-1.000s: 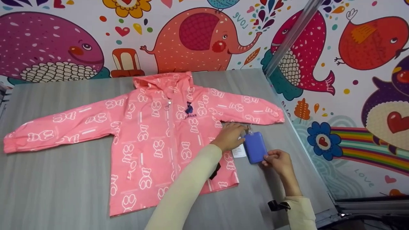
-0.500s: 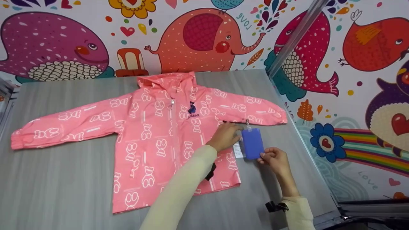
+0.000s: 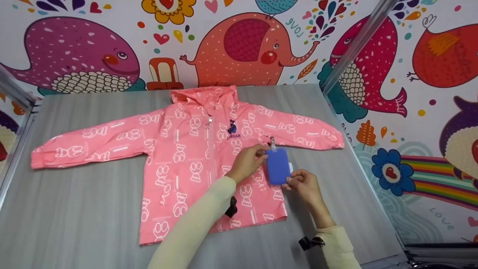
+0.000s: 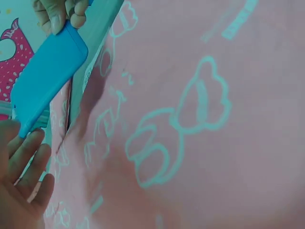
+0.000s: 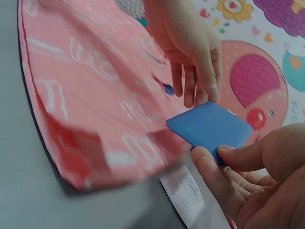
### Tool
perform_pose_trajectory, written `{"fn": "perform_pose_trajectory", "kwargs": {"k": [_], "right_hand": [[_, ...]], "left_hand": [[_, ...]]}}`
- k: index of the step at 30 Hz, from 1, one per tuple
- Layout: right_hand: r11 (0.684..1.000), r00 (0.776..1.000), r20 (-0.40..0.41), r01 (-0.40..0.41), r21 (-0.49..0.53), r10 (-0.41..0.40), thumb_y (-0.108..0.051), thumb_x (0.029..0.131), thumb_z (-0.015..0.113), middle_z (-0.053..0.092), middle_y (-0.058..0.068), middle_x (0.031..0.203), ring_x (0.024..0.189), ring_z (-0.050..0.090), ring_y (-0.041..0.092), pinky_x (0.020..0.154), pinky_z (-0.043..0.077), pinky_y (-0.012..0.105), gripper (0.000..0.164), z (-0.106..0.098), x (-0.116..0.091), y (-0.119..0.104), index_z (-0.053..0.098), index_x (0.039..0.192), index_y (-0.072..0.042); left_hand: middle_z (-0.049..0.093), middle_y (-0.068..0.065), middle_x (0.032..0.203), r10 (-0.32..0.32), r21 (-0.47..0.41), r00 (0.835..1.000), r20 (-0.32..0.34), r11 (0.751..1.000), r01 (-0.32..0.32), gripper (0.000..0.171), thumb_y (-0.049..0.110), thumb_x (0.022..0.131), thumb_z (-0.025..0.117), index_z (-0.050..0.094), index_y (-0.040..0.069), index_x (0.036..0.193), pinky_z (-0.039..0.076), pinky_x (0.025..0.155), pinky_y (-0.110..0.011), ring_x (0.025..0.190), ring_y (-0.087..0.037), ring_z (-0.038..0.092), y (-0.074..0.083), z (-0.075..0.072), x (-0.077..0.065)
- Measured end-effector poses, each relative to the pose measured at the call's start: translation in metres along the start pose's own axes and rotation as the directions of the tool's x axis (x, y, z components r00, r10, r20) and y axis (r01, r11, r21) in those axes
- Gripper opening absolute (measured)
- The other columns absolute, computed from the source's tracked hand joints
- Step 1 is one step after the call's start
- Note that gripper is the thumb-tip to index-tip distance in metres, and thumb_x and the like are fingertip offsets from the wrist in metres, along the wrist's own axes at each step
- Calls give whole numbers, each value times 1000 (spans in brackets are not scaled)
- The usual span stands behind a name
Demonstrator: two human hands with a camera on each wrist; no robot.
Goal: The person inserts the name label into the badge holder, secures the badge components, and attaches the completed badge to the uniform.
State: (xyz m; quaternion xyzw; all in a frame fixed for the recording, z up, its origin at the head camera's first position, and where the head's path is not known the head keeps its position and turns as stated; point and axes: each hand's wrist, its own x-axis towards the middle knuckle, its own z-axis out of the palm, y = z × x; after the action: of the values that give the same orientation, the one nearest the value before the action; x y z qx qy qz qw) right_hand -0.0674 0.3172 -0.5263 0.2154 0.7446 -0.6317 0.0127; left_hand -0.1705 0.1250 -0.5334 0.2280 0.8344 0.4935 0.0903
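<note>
Well, the wall [image 3: 246, 33] I see behind everything is loud with cartoon animals, and in front of it stands a grey, wood-grained table [image 3: 86, 209]. Spread across that is a pink hooded jacket [image 3: 179, 149] with white outline figures, its sleeves stretched out to both sides.

Two hands work near one side seam of the jacket. The left hand [image 3: 247, 160] has its thumb and forefinger close together on an upper corner of a blue card holder [image 3: 279, 168], the remaining fingers loosely bent and spread. The right hand [image 3: 304, 185] pinches the lower corner opposite, thumb on top and fingers curled beneath. Between them the holder is over the jacket's side edge, just below a sleeve.

From the head you see the whole garment, while the left wrist view shows those loose left fingers better. The right wrist view gives the holder as a thin, slanted slab, and also a white label [image 5: 183, 195] printed with a barcode; from above, just a pale sliver peeks past the holder.

The holder itself is plain, smooth and rectangular with rounded corners, and at its top end sits a small metal clip [image 3: 273, 142].
</note>
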Motion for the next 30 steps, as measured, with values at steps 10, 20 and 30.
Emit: {"fn": "perform_pose_trajectory", "kwargs": {"k": [10,20,30], "right_hand": [[996,993,110,58,-62,-51,9,84,67,67,8,68,63,70,20,62,60,30,11,40,1,-6,58,91,9],[989,964,244,123,-77,-101,7,84,68,68,9,69,62,70,17,63,61,34,13,76,2,-13,57,90,10],[960,897,425,214,-179,-121,2,85,70,70,14,73,65,70,20,67,61,44,15,101,10,-26,60,93,9]], "left_hand": [[73,-11,98,-67,-163,985,-159,986,40,20,7,93,66,69,4,112,57,83,-30,90,-21,69,-16,-33,-22],[72,-15,97,-133,-289,962,-240,955,60,19,4,92,66,69,2,111,58,76,-26,82,-19,68,-26,-63,-43],[71,-14,96,-158,-321,938,-310,946,53,19,1,90,67,70,2,109,57,74,-24,80,-18,67,-39,-93,-68]]}}
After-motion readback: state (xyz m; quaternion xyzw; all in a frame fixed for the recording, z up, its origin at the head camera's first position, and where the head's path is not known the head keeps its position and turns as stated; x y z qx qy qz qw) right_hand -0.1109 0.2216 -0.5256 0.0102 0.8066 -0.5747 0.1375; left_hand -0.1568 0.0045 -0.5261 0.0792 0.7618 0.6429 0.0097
